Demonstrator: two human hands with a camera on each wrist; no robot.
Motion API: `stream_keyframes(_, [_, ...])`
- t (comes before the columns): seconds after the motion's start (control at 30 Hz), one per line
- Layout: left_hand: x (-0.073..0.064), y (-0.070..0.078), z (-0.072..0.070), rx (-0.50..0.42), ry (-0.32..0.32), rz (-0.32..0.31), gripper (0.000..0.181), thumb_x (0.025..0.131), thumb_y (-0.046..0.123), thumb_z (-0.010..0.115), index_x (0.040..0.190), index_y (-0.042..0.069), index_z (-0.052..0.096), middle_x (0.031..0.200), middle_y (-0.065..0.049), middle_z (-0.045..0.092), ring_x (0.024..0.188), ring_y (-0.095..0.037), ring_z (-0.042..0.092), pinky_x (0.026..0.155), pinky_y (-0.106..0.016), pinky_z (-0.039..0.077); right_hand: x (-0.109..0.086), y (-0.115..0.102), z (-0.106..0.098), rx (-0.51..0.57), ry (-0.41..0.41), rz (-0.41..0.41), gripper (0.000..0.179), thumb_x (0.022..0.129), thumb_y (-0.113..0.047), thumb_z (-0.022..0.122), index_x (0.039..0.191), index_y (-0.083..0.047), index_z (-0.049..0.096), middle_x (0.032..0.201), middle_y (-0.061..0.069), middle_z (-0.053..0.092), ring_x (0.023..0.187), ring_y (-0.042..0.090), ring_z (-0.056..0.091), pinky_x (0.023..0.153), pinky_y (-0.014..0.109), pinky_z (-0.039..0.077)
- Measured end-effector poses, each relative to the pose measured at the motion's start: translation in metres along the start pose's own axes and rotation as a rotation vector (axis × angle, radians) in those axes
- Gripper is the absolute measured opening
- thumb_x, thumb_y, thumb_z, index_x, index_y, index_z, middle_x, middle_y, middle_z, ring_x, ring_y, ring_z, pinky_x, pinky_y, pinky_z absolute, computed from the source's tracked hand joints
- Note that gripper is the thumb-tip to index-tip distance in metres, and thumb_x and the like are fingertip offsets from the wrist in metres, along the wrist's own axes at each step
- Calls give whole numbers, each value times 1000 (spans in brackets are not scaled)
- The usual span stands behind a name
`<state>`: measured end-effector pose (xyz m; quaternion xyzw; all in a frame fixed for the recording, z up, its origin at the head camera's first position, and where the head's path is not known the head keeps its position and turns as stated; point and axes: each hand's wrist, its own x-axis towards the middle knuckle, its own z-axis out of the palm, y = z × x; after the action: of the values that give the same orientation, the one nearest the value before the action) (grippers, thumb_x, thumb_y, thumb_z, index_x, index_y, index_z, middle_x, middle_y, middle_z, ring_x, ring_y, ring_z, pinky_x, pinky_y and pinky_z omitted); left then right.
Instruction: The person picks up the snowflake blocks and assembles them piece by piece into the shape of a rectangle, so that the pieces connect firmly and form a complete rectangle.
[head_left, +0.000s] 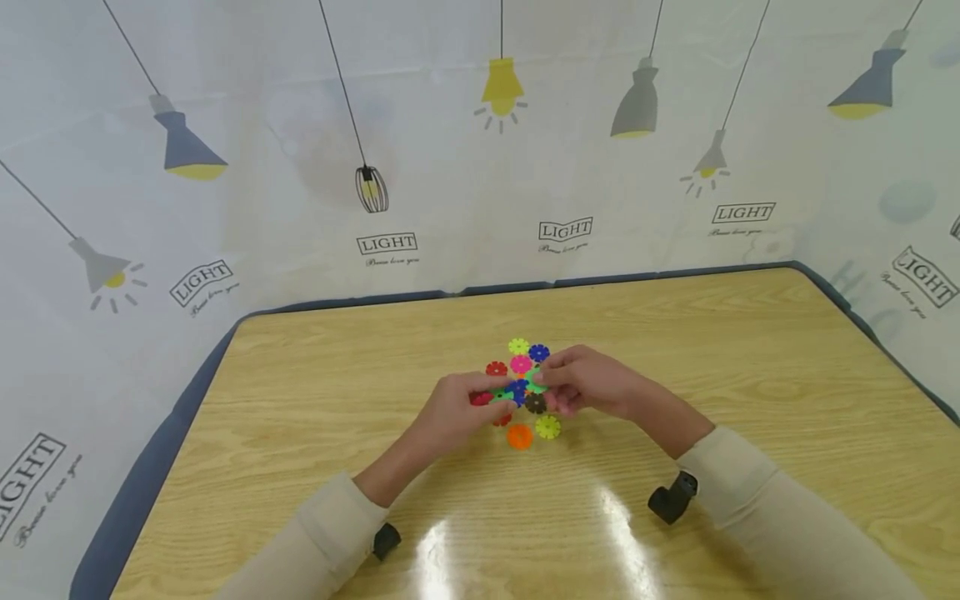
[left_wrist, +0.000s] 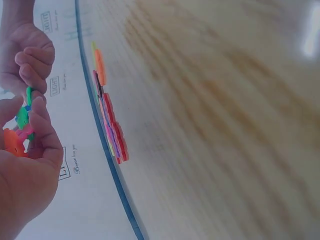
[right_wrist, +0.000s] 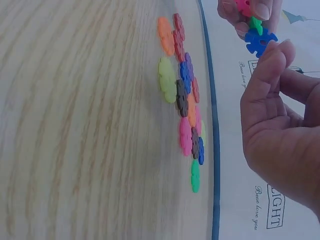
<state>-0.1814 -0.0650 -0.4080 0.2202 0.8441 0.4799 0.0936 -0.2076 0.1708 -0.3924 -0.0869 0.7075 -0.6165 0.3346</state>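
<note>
In the head view my left hand [head_left: 457,404] pinches a small joined cluster of notched plastic discs between thumb and fingers. The left wrist view shows an orange disc [left_wrist: 12,142], a pink disc [left_wrist: 24,133] and a green disc [left_wrist: 22,117] in that grip. A blue disc [right_wrist: 260,42] juts out of the cluster toward my right hand [right_wrist: 280,105]. Between its thumb and fingertips my right hand pinches a green disc [head_left: 535,381], right at the blue one. Both hands are close together above the table, and the fingers partly hide the joint.
Loose notched discs lie on the wooden table [head_left: 337,358] under and around the hands, among them an orange disc [head_left: 520,436], a yellow disc [head_left: 548,427], a red disc [head_left: 497,368] and a brown disc [head_left: 536,403]. A lamp-print curtain [head_left: 450,167] stands behind the table's far edge.
</note>
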Motion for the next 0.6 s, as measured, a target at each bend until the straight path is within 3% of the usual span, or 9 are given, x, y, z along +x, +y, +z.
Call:
stream_keyframes(0.13, [-1, 0, 0, 30, -3, 51, 36, 90, 20, 71, 123, 6, 67, 71, 2, 50, 56, -8, 37, 51, -19, 32, 2, -1, 4, 24, 12, -3, 23, 101, -16, 50, 88, 2, 57, 65, 3, 58, 51, 13, 49, 55, 24, 45])
stream_keyframes(0.27, [-2, 1, -1, 32, 2, 71, 37, 90, 19, 71, 123, 5, 67, 69, 2, 45, 57, -9, 38, 52, -19, 32, 4, -3, 7, 54, 20, -4, 24, 101, -15, 49, 84, -1, 58, 63, 3, 59, 51, 12, 50, 53, 23, 46])
stream_keyframes(0.4, [-1, 2, -1, -6, 4, 32, 34, 90, 23, 71, 121, 9, 69, 80, 2, 57, 65, -12, 45, 55, -20, 36, 5, -3, 7, 61, 15, -4, 24, 102, -16, 48, 85, -1, 57, 64, 3, 59, 52, 13, 51, 54, 24, 48])
stream_keyframes(0.6, [1, -2, -1, -124, -16, -69, 31, 93, 37, 66, 117, 18, 70, 83, 1, 61, 71, -16, 50, 58, -22, 38, 6, -2, 6, 30, 5, -17, 24, 100, -22, 54, 89, 0, 56, 67, 3, 61, 54, 12, 55, 56, 24, 50])
